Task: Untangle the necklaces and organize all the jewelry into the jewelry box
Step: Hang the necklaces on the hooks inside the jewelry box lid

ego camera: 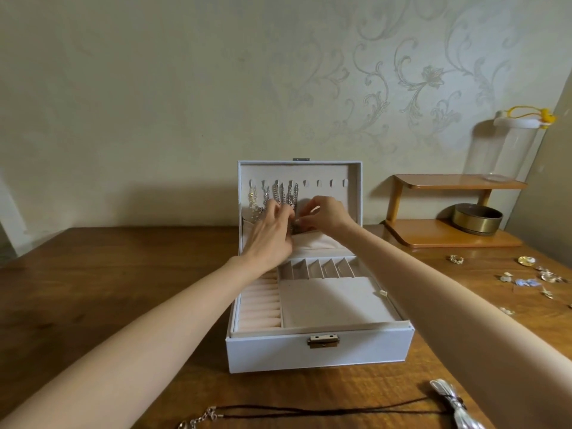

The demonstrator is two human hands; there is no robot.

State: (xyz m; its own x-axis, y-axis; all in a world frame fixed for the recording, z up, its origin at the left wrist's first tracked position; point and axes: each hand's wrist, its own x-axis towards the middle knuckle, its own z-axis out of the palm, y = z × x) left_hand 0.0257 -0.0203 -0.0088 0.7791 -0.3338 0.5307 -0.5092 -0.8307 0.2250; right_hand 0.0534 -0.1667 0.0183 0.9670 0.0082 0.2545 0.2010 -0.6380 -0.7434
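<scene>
Fingers [280,212] of left hand [272,233] bunched together at a small dark piece below the hung chains; fingers [311,212] of right hand [328,213] curled in from the other side, seemingly pinching the same piece, though too small and hidden to tell exactly what.

Left to right: necklaces [274,196] hanging from the hooks on the left of the upright lid of the jewelry box [318,351], hooks further right bare. Thin, light, limp chains, likely to slip and snag; best pinched near the clasp and kept taut.

Near edge of table [93,274]: black cord necklace [309,410], soft and floppy, best lifted at the clasp end. Silver ribbon bundle [452,400] beside it.

Far right: small earrings and rings [535,275], scattered, tiny, probably fragile; fingertip pinch, one at a time.
</scene>
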